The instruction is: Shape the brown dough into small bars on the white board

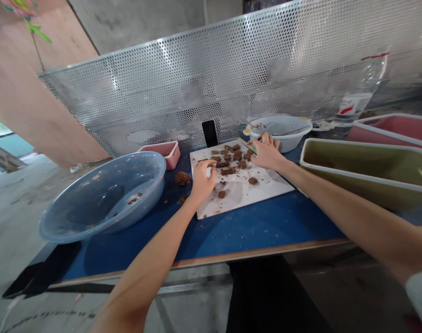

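Note:
A white board (242,190) lies on the blue tabletop, scattered with several brown, clay-like lumps and short sticks (228,171) and crumbs. My left hand (203,179) is over the board's left side. Its fingers are bent, with a gap between thumb and forefinger, and nothing shows in that gap. At the far right edge of the board is my right hand (266,152), bent fingers apart, close to a brown lump (248,155) and a thin greenish strip (246,144). Its fingertips are partly hidden. A round brown piece (253,181) lies nearer me.
To the left stands a large blue basin (103,222), with a pink box (172,157) and a brown clump (182,178) beside it. A phone-like device (210,133) stands behind the board. Rightward are a white basin (290,144), a green bin (356,178), a pink bin (398,122) and a bottle (356,101).

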`<state>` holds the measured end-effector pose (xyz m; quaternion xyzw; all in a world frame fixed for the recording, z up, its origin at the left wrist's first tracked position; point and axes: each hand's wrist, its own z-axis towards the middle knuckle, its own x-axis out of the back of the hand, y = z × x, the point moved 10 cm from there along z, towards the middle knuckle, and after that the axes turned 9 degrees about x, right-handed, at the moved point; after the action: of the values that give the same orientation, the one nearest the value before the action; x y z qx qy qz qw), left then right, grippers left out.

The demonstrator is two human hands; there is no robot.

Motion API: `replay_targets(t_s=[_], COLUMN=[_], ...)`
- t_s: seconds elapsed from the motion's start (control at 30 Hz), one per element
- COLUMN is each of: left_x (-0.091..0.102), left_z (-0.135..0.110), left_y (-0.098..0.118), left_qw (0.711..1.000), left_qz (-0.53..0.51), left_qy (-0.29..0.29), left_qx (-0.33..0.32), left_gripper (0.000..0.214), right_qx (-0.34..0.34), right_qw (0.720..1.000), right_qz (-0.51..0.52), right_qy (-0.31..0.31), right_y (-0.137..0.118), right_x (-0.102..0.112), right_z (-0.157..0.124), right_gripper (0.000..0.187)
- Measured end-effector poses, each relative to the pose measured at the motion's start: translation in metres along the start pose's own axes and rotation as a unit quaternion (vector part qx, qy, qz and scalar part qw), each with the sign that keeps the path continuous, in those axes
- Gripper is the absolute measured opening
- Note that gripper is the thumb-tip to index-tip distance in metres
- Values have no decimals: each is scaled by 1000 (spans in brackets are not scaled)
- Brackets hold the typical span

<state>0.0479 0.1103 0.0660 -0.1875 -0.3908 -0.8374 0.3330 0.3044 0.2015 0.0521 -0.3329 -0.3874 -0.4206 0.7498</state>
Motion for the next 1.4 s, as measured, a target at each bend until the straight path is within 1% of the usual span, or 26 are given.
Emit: replay_targets(t_s=[0.2,0.37,0.57,0.73,0.87,1.0,1.07,1.13,1.2,1.27,1.33,1.4], left_x=[1,1,1,0,1,1,1,0,-1,-1,-2,-2], left_z=[-1,-1,-1,-1,-1,-1,-1,-2,-2,-2,-3,-3], left_y=[-2,-3,-3,-5,-5,-4,-4,-4,-3,-2,-1,-1], left_qw=[1000,1000,1000,1000,1000,1000,1000,1000,1000,1000,1000,1000], left_qz=[2,3,5,8,12,15,17,18,15,11,10,8], left_qy=[6,8,12,5,7,11,11,6,1,0,2,3], left_qx=[6,12,10,15,16,8,8,11,13,12,12,12], left_gripper=[28,25,28,26,25,26,27,26,26,26,26,26], right_qx=[-24,-20,-28,-37,-27,-36,-37,-30,-10,26,60,82], right_qw=[999,999,999,999,999,999,999,998,992,984,976,972], right_qz=[-19,-25,-33,-29,-23,-27,-17,4,8,-2,3,17], right_qy=[-26,-26,-24,-22,-11,13,-9,-62,-126,-176,-208,-219], right_y=[9,8,5,8,5,3,-1,-9,-20,-33,-42,-46], right_x=[-7,-8,-2,1,2,16,21,20,14,4,-7,-17], right_z=[-4,-5,-5,-5,-6,-4,-1,-1,-7,-18,-33,-47], right_gripper=[58,57,58,59,51,45,43,38,38,40,40,42])
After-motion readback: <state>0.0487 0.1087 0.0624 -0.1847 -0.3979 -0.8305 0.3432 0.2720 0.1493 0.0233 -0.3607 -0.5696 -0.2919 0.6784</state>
